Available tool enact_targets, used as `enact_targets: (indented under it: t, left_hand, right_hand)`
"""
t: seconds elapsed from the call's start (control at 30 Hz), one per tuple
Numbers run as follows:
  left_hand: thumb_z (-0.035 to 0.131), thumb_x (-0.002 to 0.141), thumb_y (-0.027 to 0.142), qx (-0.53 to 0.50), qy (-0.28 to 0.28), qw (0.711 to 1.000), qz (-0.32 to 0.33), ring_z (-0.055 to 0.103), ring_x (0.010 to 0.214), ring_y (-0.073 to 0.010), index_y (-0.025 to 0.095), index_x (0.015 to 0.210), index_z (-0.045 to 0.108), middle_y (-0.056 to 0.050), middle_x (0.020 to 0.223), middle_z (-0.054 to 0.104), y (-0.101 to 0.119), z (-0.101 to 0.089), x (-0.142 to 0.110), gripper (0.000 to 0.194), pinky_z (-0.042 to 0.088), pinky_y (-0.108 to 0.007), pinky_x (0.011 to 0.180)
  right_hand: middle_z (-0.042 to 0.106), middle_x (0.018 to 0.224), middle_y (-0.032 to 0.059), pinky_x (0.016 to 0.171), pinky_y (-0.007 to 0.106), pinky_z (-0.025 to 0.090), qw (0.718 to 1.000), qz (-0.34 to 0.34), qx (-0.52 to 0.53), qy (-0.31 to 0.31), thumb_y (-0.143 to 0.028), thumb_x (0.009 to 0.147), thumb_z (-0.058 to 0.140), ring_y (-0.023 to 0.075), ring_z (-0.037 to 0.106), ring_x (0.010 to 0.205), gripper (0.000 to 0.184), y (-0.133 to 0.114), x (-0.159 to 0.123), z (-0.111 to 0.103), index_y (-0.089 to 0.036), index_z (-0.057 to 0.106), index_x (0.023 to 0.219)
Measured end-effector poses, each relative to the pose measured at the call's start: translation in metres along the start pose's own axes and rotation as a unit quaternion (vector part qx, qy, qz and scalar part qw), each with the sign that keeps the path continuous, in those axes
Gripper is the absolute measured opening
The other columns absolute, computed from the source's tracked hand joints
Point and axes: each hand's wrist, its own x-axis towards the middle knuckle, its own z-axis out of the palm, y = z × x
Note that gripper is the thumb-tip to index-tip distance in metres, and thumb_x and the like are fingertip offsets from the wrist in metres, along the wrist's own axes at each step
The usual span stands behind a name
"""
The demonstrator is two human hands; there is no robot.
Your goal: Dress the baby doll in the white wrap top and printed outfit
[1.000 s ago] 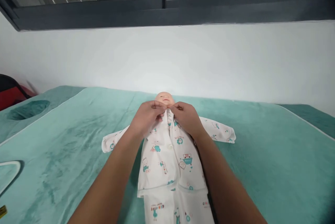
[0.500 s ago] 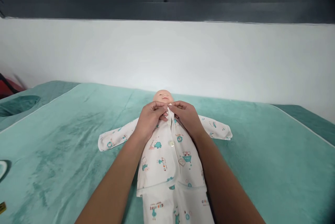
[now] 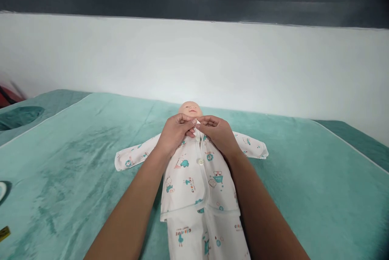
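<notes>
- Left hand (image 3: 176,132): fingers closed in a pinch, thumb against fingertips, gripping the collar edge of the patterned shirt (image 3: 191,187) near the neck.
- Right hand (image 3: 217,133): likewise in a pinch on the collar, close beside the left hand; a small fold of white cloth stood up between the two sets of fingertips. Exact contact under the fingers could not be told.
- Doll (image 3: 191,108): lay on its back on the green cover (image 3: 304,187), head toward the white wall (image 3: 273,65), just beyond the hands.
- Shirt: lay on the doll's torso, white with small teal and reddish prints. Front edges met along the middle, with a narrow gap just below the hands. A round pale button (image 3: 200,162) showed lower on the front.
- Sleeves: one (image 3: 133,156) extended outward past the left forearm, the other (image 3: 252,146) past the right; both lay on the cover.
- Trousers (image 3: 194,237): matching print, upper part under the shirt hem, lower part cut off by the view.
- Surroundings: dark window frame (image 3: 121,2) above the wall; recess (image 3: 21,117) in the cover at far left, a red item (image 3: 7,97) behind it; yellow label (image 3: 4,233) at the lower left edge.
</notes>
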Motion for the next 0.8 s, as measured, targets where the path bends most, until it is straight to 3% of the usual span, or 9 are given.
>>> enact_targets:
  t: [0.13,0.27,0.37,0.53,0.8]
  left_hand:
    - [0.069,0.079,0.026,0.019,-0.011,1.0,-0.003,0.058,0.056,-0.008,0.013,0.075,0.059,0.0,0.063,0.061,0.002,0.0,0.0,0.017,0.049,-0.02,0.057]
    - [0.06,0.086,0.029,0.036,-0.03,0.999,-0.002,0.059,0.059,-0.0086,0.014,0.09,0.058,0.0,0.069,0.062,0.005,0.001,-0.001,0.016,0.05,-0.02,0.057]
    - [0.065,0.082,0.03,0.053,-0.037,0.998,-0.002,0.057,0.06,-0.0092,0.015,0.1,0.058,0.001,0.07,0.061,0.006,0.002,-0.001,0.024,0.051,-0.021,0.056]
    - [0.069,0.075,0.023,0.064,-0.035,0.997,-0.017,0.055,0.058,-0.0079,0.016,0.099,0.06,0.004,0.067,0.056,0.005,0.001,0.0,0.027,0.048,-0.02,0.056]
    - [0.056,0.07,0.008,0.045,-0.025,0.998,-0.022,0.051,0.055,-0.0051,0.015,0.095,0.063,0.005,0.067,0.05,0.006,0.002,-0.001,0.026,0.043,-0.017,0.054]
  right_hand:
    - [0.066,0.082,0.0007,0.066,0.023,0.043,1.0,0.004,-0.005,-0.008,-0.039,0.07,0.075,0.0123,0.058,0.073,0.03,-0.001,0.0,-0.001,-0.02,0.072,0.093]
    - [0.069,0.089,0.0017,0.073,0.026,0.045,0.999,-0.003,-0.028,-0.02,-0.038,0.073,0.072,0.0154,0.061,0.082,0.026,-0.002,0.0,-0.002,-0.021,0.073,0.093]
    - [0.07,0.092,0.0012,0.077,0.028,0.045,0.998,-0.011,-0.053,-0.037,-0.034,0.077,0.068,0.0162,0.061,0.085,0.023,-0.004,-0.001,-0.002,-0.023,0.073,0.096]
    - [0.069,0.099,0.0008,0.082,0.029,0.045,0.994,-0.012,-0.057,-0.095,-0.031,0.079,0.063,0.0165,0.06,0.092,0.023,-0.009,-0.004,-0.007,-0.024,0.073,0.099]
    - [0.062,0.079,-0.0025,0.063,0.024,0.039,0.998,0.0,-0.033,-0.05,-0.033,0.076,0.063,0.0099,0.05,0.066,0.024,-0.001,0.0,-0.009,-0.024,0.068,0.097]
